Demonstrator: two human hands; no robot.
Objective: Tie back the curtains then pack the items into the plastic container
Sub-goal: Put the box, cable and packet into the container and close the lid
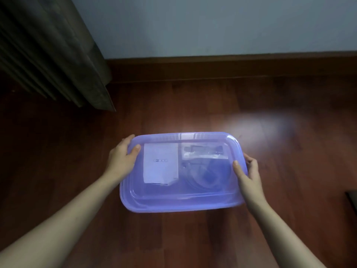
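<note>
Dark red wooden floor [193, 105] meets a pale wall, with a curtain [58, 55] hanging at upper left. Low over the boards, the lidded plastic container [179, 202] is gripped at both ends: left hand [121, 159] and right hand [249, 175] each curl fingers over its rim. Through the lid show a white packet [160, 163] and a clear bag [204, 151].

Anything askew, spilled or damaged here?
Nothing stands out. The translucent purple plastic container is lidded, held level at its short ends by the left hand and right hand above the wooden floor, with a white paper packet inside.
</note>
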